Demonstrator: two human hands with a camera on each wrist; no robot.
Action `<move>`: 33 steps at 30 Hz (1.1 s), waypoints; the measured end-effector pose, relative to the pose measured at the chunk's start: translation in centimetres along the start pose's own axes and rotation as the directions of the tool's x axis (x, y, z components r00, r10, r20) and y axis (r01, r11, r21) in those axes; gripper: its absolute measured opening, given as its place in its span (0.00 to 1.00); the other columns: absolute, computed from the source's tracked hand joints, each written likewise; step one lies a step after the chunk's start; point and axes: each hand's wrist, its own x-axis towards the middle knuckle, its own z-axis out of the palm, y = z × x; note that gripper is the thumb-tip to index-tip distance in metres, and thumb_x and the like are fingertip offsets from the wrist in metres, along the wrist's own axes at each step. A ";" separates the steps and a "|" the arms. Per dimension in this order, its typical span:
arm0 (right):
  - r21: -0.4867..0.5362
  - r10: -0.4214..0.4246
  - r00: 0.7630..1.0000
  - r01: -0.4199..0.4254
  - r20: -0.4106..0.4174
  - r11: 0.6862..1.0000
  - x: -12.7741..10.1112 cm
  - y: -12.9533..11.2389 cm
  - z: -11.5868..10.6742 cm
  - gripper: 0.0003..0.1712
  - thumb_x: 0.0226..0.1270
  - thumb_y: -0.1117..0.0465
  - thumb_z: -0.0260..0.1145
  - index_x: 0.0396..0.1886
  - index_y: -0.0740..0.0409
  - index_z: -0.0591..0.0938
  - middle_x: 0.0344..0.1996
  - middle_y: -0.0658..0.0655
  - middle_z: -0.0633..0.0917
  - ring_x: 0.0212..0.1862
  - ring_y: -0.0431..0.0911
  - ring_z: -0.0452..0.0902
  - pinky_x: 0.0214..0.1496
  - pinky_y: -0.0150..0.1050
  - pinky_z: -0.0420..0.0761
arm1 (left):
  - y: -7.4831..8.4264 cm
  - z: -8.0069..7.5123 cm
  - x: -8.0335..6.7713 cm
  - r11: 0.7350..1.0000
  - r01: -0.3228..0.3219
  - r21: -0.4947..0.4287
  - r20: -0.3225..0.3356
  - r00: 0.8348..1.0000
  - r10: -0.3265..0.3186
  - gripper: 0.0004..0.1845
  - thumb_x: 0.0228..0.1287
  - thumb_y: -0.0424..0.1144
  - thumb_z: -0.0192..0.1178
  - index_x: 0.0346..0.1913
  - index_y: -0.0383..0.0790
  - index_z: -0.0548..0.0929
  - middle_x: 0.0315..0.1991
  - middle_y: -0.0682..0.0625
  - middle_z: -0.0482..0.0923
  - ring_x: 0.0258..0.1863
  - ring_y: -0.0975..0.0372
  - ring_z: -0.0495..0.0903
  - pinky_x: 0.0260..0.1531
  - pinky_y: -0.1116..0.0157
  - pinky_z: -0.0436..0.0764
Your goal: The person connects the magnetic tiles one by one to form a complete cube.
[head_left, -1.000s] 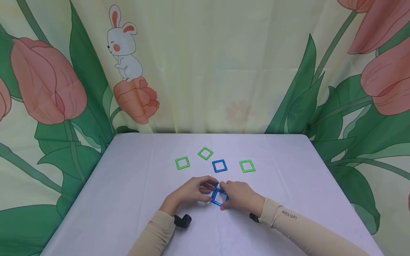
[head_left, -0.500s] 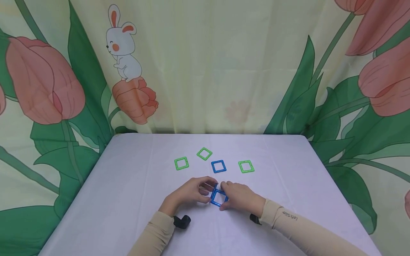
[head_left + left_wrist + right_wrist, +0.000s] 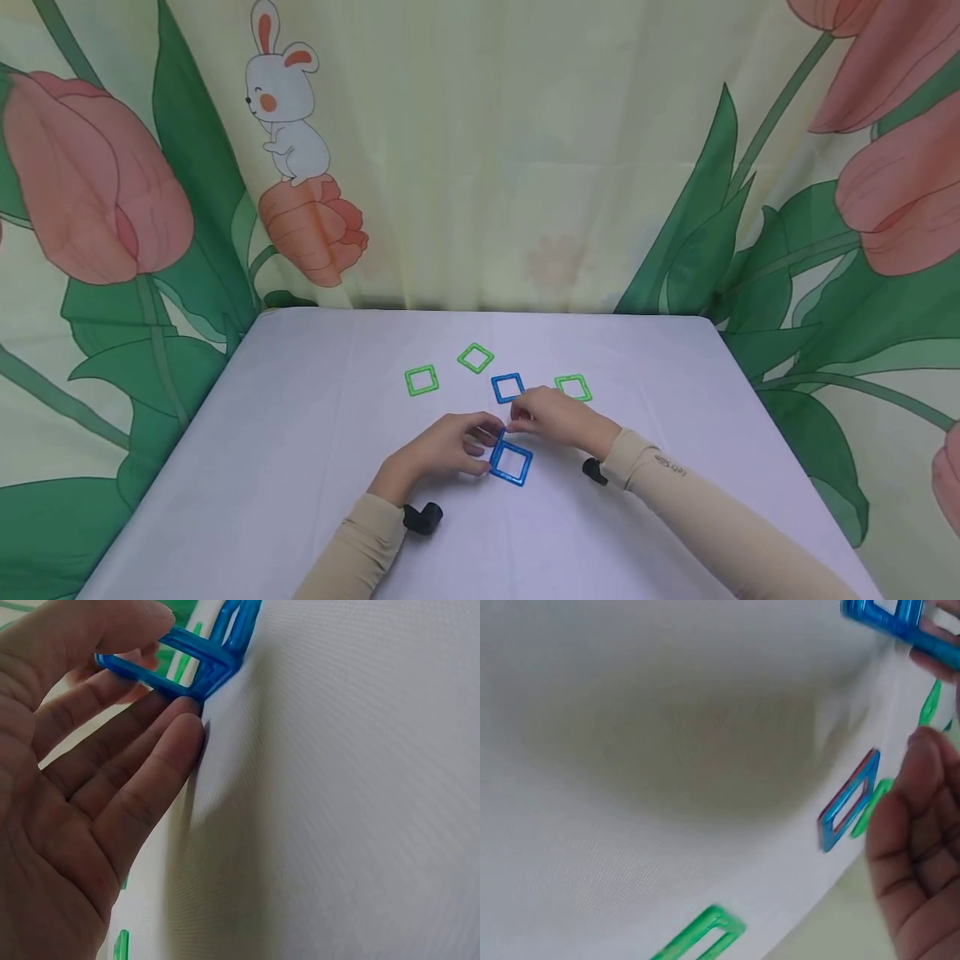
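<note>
Pinching blue squares (image 3: pixel 512 462), left hand (image 3: pixel 442 450)

The only lettering that shows is a small dark print on the beige right sleeve (image 3: pixel 670 472), near the wrist in the head view. It appears to read "Let's Slim", but at this size the letters are not sure. Nothing else in the views carries words, numbers or signs.
</note>
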 end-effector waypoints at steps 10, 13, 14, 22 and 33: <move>0.049 0.025 0.993 -0.020 -0.119 0.999 2.6 3.2 -0.1 0.10 0.71 0.60 0.72 0.49 0.53 0.87 0.40 0.47 0.87 0.44 0.41 0.80 0.53 0.40 0.82 | 0.0 0.0 0.0 1.000 0.016 -0.020 0.007 1.000 -0.015 0.32 0.56 0.37 0.77 0.64 0.54 0.80 0.59 0.56 0.83 0.54 0.63 0.85 0.53 0.64 0.84; 0.040 0.050 0.988 -0.045 -0.148 0.998 2.7 4.1 0.3 0.11 0.71 0.61 0.72 0.51 0.52 0.87 0.47 0.50 0.87 0.51 0.45 0.83 0.60 0.46 0.82 | 0.2 0.2 0.0 1.000 0.010 -0.027 0.009 1.000 -0.010 0.32 0.56 0.36 0.77 0.64 0.54 0.80 0.59 0.57 0.83 0.55 0.63 0.85 0.53 0.66 0.84; 0.032 0.047 0.987 -0.043 -0.152 0.999 2.8 4.3 0.4 0.11 0.71 0.61 0.72 0.51 0.52 0.87 0.48 0.50 0.87 0.53 0.46 0.83 0.61 0.47 0.81 | 0.2 0.2 0.1 1.000 0.005 -0.028 0.010 1.000 -0.005 0.32 0.56 0.36 0.77 0.64 0.54 0.80 0.59 0.57 0.83 0.55 0.64 0.85 0.53 0.67 0.84; -0.049 0.026 0.988 -0.034 -0.150 0.998 3.1 4.1 0.8 0.07 0.71 0.59 0.71 0.47 0.50 0.89 0.49 0.50 0.83 0.52 0.45 0.82 0.60 0.46 0.82 | -0.1 0.3 0.2 1.000 0.007 -0.026 0.005 1.000 -0.007 0.32 0.56 0.36 0.78 0.64 0.55 0.80 0.59 0.58 0.83 0.54 0.66 0.85 0.52 0.69 0.83; -0.114 0.040 0.988 -0.057 -0.148 0.992 4.0 3.8 1.0 0.07 0.72 0.58 0.71 0.47 0.48 0.89 0.53 0.52 0.83 0.55 0.47 0.83 0.61 0.46 0.82 | -0.4 0.0 0.1 0.999 0.015 -0.035 0.001 1.000 -0.015 0.32 0.56 0.36 0.78 0.64 0.54 0.80 0.59 0.57 0.83 0.54 0.65 0.85 0.52 0.68 0.83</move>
